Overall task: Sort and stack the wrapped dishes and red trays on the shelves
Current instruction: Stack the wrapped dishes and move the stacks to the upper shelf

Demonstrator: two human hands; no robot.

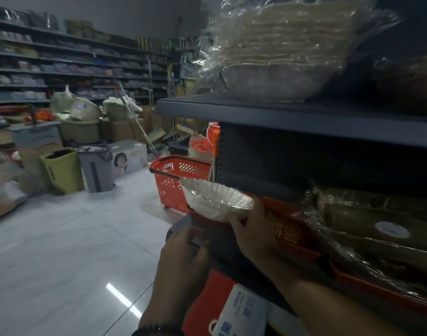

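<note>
Where right hand pinches its rim, wrapped dish extends left of grip, mouth up, long axis left-right; left hand grasp unclear.

A dark gap lies open under the dark grey metal upper shelf. Beneath it plastic-wrapped brown trays crowd the right, red trays with gold lettering the left, where the right hand holds a wrapped white fluted dish. A red plastic shopping basket blocks the pale tiled floor beside the shelf end.

Upper shelf bears wrapped dishes; lower shelf holds red trays.
</note>
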